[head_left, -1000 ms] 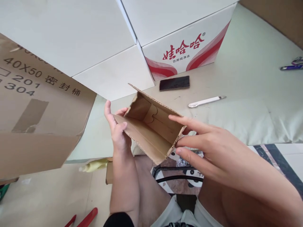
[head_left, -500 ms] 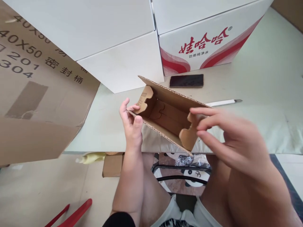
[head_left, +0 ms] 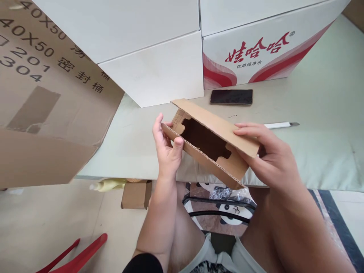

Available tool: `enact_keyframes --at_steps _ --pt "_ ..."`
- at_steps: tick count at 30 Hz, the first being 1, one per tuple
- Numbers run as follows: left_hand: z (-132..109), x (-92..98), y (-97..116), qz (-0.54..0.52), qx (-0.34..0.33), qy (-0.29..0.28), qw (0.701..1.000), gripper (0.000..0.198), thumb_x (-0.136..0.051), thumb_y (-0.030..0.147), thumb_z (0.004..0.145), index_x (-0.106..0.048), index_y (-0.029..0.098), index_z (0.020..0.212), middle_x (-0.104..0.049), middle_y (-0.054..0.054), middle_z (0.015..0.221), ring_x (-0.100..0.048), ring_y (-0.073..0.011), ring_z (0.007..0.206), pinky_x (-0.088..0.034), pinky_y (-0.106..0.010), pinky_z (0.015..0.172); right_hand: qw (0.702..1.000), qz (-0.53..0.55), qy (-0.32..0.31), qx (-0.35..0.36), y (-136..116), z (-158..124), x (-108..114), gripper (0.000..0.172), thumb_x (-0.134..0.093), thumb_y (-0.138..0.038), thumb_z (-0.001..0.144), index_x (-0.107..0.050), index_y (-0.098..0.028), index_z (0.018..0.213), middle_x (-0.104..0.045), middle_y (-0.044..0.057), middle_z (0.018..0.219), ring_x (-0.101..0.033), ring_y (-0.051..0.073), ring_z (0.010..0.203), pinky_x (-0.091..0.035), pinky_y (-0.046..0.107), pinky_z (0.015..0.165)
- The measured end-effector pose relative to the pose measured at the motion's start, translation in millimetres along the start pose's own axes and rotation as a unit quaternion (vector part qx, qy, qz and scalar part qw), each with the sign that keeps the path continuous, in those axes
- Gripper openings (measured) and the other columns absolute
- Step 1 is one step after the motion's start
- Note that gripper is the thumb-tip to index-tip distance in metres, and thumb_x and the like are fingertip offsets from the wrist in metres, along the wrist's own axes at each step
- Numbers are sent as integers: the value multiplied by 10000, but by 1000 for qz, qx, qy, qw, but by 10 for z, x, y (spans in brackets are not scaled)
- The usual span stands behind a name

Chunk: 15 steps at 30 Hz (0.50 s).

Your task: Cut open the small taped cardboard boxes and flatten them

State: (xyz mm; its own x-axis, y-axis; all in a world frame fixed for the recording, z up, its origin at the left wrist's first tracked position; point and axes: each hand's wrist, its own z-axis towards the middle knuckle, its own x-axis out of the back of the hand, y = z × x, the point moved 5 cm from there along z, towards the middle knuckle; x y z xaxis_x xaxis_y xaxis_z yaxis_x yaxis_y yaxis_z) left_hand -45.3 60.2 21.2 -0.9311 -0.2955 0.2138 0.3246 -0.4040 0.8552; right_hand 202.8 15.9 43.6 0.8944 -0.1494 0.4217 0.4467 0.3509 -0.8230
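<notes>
While holding the small cardboard box (head_left: pixel 209 142) near the front edge of the pale green cloth (head_left: pixel 321 121) in the head view, curling the left hand (head_left: pixel 167 149) around the left end, pressing the thumb against the near flap (head_left: pixel 204 161). Pinching the far flap (head_left: pixel 216 125) at its right end with the right hand (head_left: pixel 273 159), without clearly showing the thumb.

Since half a second ago, shifting the right hand off the right end flap (head_left: pixel 233 163) and tipping the far flap inward. Covering more of the mouth accordingly, yet leaving a dark gap; judging by that, remaining only partly closed.

Regarding edges, bringing the far flap's left corner near the white carton (head_left: pixel 159 72). Working near the phone (head_left: pixel 231 97) and just beside the craft knife (head_left: pixel 280 125), partly hiding its handle. Having more room rightward, beyond the blade.
</notes>
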Motion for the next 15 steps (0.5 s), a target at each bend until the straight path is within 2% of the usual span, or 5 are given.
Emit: enact_keyframes --at_steps 3,7,10,13,15 --pt "-19 -24 0 37 4 6 999 825 -645 773 819 -415 356 1494 -470 -108 1384 -522 -307 1301 -477 -478 1072 1000 -7 -18 15 -25 -19 -9 365 -595 -105 811 -721 -306 1089 -682 76 1318 -649 293 1258 -569 456 979" --pt "-25 -50 46 129 -16 -13 991 537 -615 649 916 -651 289 1314 -368 -113 1474 -472 -307 1358 -410 -489 1165 995 1 -88 54 -122 -44 -11 432 -569 -103 819 -701 -302 1179 -628 79 1397 -608 281 1310 -541 443 1028" --pt "-15 -51 49 150 -31 -27 988 484 -528 625 971 -744 256 1199 -347 -113 1474 -473 -295 1353 -391 -477 1187 989 30 -132 60 -144 -70 6 425 -557 -139 855 -690 -317 1218 -581 62 1463 -579 278 1342 -521 438 1062" --pt "12 -33 6 155 -24 -23 987 496 -496 615 986 -760 244 1182 -373 -115 1454 -439 -293 1396 -383 -461 1201 985 107 -132 32 -9 -100 13 503 -562 -225 904 -587 -354 1390 -558 43 1509 -538 283 1393 -472 466 1131" --pt "40 -10 -38 154 -4 -17 988 460 -516 581 984 -763 245 1179 -407 -109 1441 -447 -285 1398 -368 -459 1217 978 175 -113 -25 198 -114 -9 571 -521 -255 920 -488 -364 1479 -566 35 1516 -519 285 1421 -433 504 1173"
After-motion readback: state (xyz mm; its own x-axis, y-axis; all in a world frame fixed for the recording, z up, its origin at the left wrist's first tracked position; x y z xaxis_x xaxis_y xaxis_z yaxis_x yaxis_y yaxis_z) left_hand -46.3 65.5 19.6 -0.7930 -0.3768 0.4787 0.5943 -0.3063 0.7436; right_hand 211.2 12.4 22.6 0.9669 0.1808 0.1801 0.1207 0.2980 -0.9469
